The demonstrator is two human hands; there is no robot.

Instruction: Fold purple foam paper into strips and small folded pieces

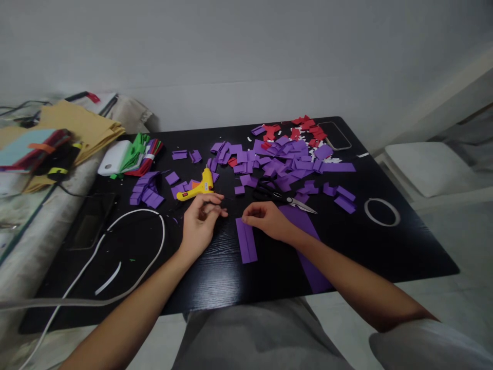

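My right hand (265, 220) rests on the black table (385, 252), its fingertips pinched on the top end of a purple paper strip (246, 240) that lies flat toward me. A longer purple strip (308, 246) runs under my right forearm. My left hand (200, 223) hovers just left of it, fingers curled, thumb and fingertips close together; I cannot make out anything between them. A yellow glue gun (198, 187) lies just beyond my left hand. Black scissors (279, 193) lie just beyond my right hand.
Several cut purple pieces (277, 159) and red pieces (308, 128) are scattered across the far half. A white headband (115, 241) curves at the left, a tape ring (382, 211) at the right. Folded colored sheets (140, 151) and a phone (334, 134) lie at the back.
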